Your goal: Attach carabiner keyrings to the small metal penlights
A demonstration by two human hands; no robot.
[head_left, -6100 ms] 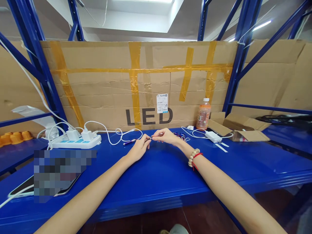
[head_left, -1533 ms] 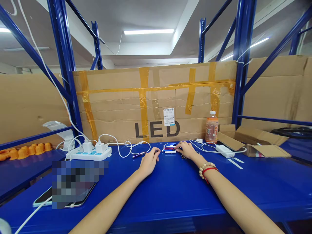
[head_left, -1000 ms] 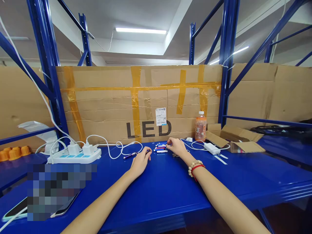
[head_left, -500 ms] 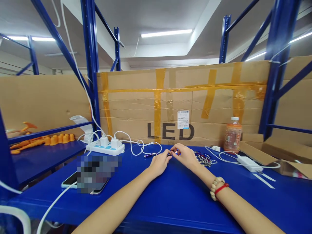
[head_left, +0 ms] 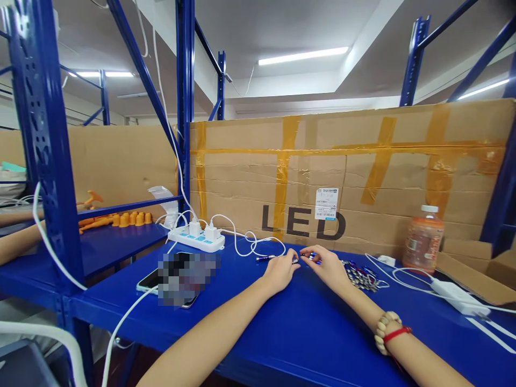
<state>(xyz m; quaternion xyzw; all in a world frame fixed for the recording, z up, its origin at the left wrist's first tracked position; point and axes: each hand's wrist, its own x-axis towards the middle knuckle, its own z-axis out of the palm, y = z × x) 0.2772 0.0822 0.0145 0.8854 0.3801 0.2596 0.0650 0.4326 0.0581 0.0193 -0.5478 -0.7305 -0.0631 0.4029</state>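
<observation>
My left hand (head_left: 281,271) is closed in a pinch around a small metal piece (head_left: 295,261) with a silvery end. Close beside it, a narrow gap apart, my right hand (head_left: 327,267) pinches a small dark and blue shiny metal tube (head_left: 316,259); fingers cover most of it. Left of my left hand, a slim dark-blue tube with silver bands (head_left: 265,258) lies on the blue table (head_left: 306,328). A pile of small metal tubes with silvery fittings (head_left: 360,276) lies behind and to the right of my right hand.
A white power strip (head_left: 197,238) with plugs and cables stands at the back left, behind phones (head_left: 151,280) partly blurred out. On the right are an orange drink bottle (head_left: 424,240), a white adapter (head_left: 459,295) and an open carton (head_left: 471,277). Another person's arm (head_left: 20,244) shows far left.
The view has turned left, so everything sits further right in the picture. My fingertips, almost touching before, now have a small gap between them. Another person's arm has come into view.
</observation>
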